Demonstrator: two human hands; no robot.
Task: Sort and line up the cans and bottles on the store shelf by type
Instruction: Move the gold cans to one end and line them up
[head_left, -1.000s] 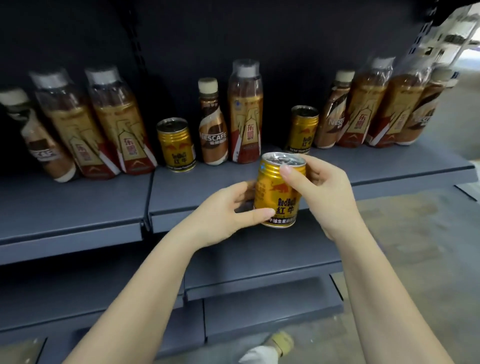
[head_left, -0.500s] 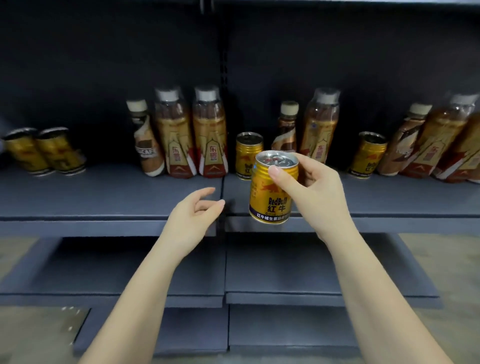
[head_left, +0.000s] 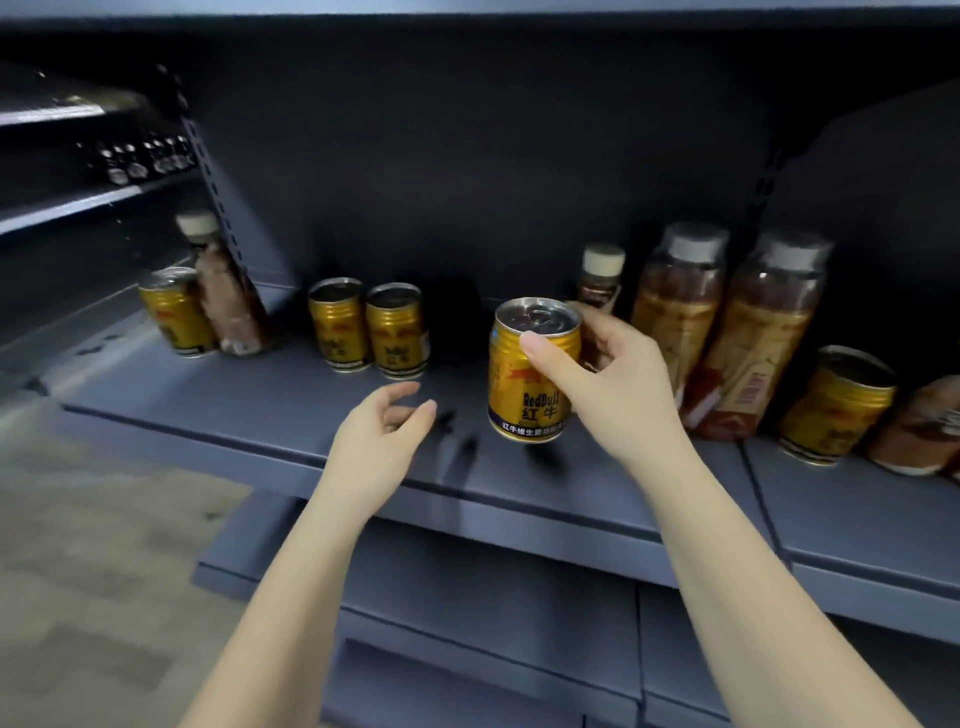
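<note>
1. The right hand (head_left: 618, 387) grips a gold Red Bull can (head_left: 532, 371) from its right side, thumb across the front near the rim and the other fingers curled round the back. The can is upright, its long axis vertical, label facing the camera, held in the air just above the front part of the shelf (head_left: 291, 410).
2. The left hand (head_left: 384, 441) hangs to the left of the held can and a little lower, near but not touching it. Its fingers are loosely curled and hold nothing.
3. Left of the held can and further back, two matching gold cans (head_left: 366, 327) stand upright side by side, touching or nearly so. A bare stretch of shelf lies between that pair and the held can.
4. That stretch is what the coming move turns on, in my judgement: the held can belongs with the pair, so it would travel left and back, staying upright, to land just right of them. The right hand already has it; the left hand is nearer the pair and could steady them.
5. Behind and right of the right hand stand a small coffee bottle (head_left: 600, 283) and two tall drink bottles (head_left: 727, 332), then another gold can (head_left: 834, 408) further right.
6. Far left, one more can (head_left: 174, 312) sits beside a leaning bottle (head_left: 223, 291).
</note>
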